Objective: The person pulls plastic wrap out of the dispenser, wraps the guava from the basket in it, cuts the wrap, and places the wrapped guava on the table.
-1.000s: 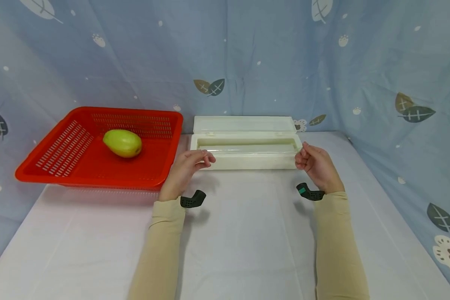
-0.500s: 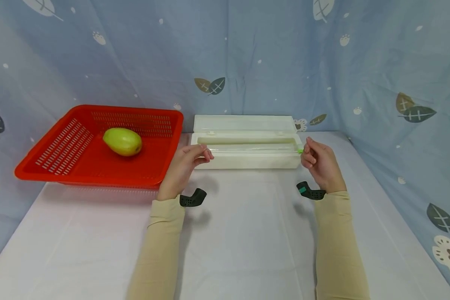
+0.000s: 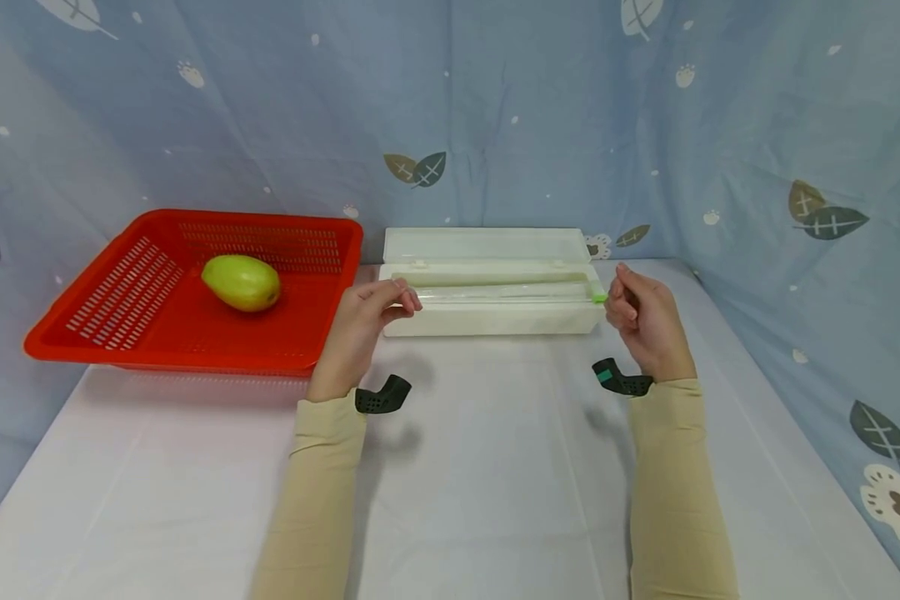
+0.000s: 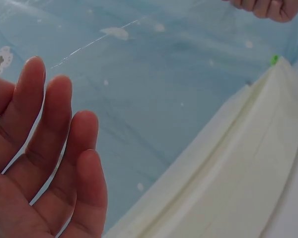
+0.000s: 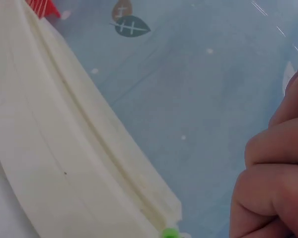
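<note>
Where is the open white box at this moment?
In the head view, the white box sits toward the back of the table, just right of the red basket, roughly between the left hand and the right hand.

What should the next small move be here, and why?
Probably draw both hands evenly back toward the body: the left hand and right hand seem to pinch the clear film, whose edge shows as a bright line, and both are close to the open white box, so little film appears drawn out.
</note>
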The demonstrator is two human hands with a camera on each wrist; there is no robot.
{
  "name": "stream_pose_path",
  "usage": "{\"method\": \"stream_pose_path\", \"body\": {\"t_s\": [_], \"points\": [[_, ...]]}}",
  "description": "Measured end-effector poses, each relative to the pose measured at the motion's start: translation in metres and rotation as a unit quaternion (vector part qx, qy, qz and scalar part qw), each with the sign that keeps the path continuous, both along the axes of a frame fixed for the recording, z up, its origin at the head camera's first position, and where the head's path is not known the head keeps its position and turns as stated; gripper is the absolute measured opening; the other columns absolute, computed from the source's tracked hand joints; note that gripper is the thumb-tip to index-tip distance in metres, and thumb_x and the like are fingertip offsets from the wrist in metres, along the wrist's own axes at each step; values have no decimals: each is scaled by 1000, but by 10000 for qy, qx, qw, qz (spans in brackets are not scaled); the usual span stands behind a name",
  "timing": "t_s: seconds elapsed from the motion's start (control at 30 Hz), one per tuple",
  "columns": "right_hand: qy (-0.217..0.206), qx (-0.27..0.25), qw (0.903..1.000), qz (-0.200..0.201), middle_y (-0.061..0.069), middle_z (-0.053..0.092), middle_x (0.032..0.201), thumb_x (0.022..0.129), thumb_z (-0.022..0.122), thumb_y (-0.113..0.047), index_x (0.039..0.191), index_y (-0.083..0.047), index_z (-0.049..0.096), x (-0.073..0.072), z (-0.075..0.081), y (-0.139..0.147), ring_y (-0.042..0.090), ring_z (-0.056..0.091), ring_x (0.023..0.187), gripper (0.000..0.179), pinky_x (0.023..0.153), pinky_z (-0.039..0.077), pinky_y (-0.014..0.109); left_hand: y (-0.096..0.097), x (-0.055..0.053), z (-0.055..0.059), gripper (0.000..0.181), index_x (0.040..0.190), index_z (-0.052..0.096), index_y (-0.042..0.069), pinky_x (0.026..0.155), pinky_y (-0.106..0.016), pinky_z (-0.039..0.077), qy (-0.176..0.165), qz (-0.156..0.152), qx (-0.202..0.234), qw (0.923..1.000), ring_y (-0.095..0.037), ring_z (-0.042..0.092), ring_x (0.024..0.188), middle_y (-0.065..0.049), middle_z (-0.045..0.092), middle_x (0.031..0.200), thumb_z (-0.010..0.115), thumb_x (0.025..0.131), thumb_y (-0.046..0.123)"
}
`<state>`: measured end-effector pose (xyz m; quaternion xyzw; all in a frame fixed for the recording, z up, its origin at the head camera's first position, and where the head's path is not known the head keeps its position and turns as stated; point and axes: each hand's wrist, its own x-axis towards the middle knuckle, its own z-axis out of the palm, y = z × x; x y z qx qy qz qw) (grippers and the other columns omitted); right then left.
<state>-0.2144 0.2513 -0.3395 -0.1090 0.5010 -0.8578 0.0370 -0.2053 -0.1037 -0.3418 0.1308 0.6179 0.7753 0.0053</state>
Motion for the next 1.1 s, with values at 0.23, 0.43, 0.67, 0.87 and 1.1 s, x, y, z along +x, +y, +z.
{"method": "stream_pose_path", "body": {"t_s": [0.23,0.43,0.67,0.87,1.1], "points": [[60,-12,9999,-141,3,36,51,94,45,-12,69,2,50,3,8,-1,14,18,43,29,43,11,24,1,4,9,35,72,57,-4,83,-36,44,50,61,66,9999,-32,51,87,-15,55,77,54,90,27],[126,58,9996,-229,3,39,55,93,46,-12,68,3,50,7,13,-1,12,24,42,29,42,13,23,0,7,13,34,71,57,-4,83,-37,44,136,63,143,9998,-31,51,86,-15,55,78,53,90,24],[268,70,9988,-394,3,38,53,93,47,-12,68,3,49,10,17,-3,12,24,41,30,42,13,24,0,9,17,34,71,56,-4,83,-37,43,202,41,328,9993,-31,51,84,-14,55,79,55,89,25],[456,239,9974,-511,4,34,51,93,46,-14,69,3,50,12,21,-5,14,25,41,30,42,14,26,0,12,20,34,71,56,-5,82,-37,43,279,54,438,9986,-30,52,83,-15,55,79,56,89,25],[566,-98,9968,-557,6,38,54,93,46,-12,69,5,52,15,25,-7,14,28,42,30,41,16,25,1,14,24,33,69,57,-2,85,-39,42,340,65,457,9984,-31,52,83,-16,55,78,55,89,24]]}}
